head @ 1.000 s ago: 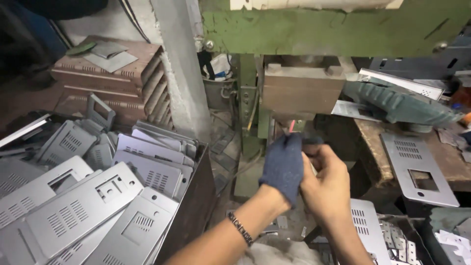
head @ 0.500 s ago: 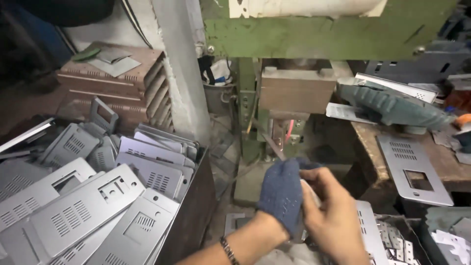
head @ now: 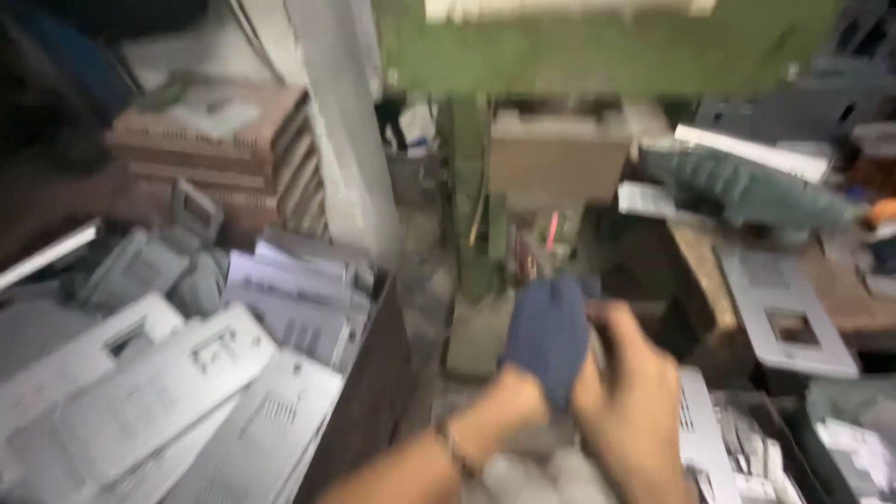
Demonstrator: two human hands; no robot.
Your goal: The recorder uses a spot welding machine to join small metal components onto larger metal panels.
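A dark bin [head: 373, 392] is sitting at the left, carrying a loose heap of grey punched metal panels [head: 140, 392] that are leaning over one another. Behind it, a stack of brown slabs [head: 210, 154] is bearing a small grey plate. At the right, a wooden bench [head: 840, 299] is holding a grey panel with a square cut-out [head: 784, 313] and a greenish ribbed part [head: 737, 187], blurred.
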